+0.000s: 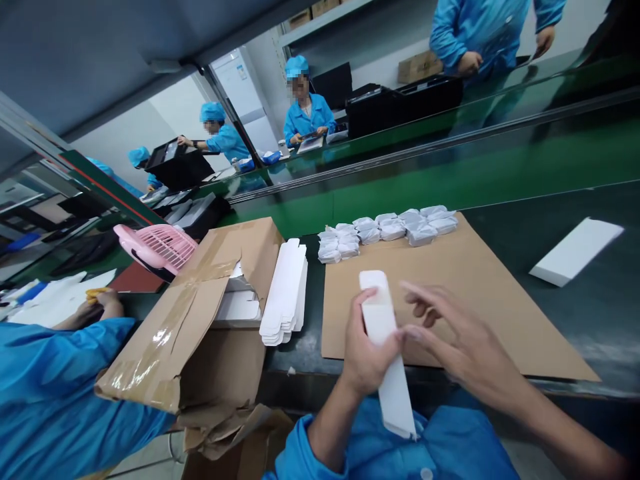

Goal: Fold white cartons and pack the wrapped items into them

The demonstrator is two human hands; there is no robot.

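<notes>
A long, narrow white carton point(395, 387) slants in front of my body, its far end flap standing up. My left hand point(367, 350) is wrapped round its middle. To the right of the carton, my right hand point(450, 327) is slightly blurred, with its fingers spread and nothing in them; its thumb tip lies close to my left thumb. Both are above a flat brown cardboard sheet point(480, 313). Small white wrapped packets point(390, 228) stand in rows along the sheet's far edge. Left of the sheet lies a stack of flattened white cartons point(285, 293).
A torn, taped brown box point(200, 293) with white cartons inside stands at left, beside a pink plastic basket point(157, 247). A white carton point(577, 252) lies at far right. A co-worker's blue sleeve point(60, 373) is close on the left. Other workers sit beyond the green conveyor point(300, 200).
</notes>
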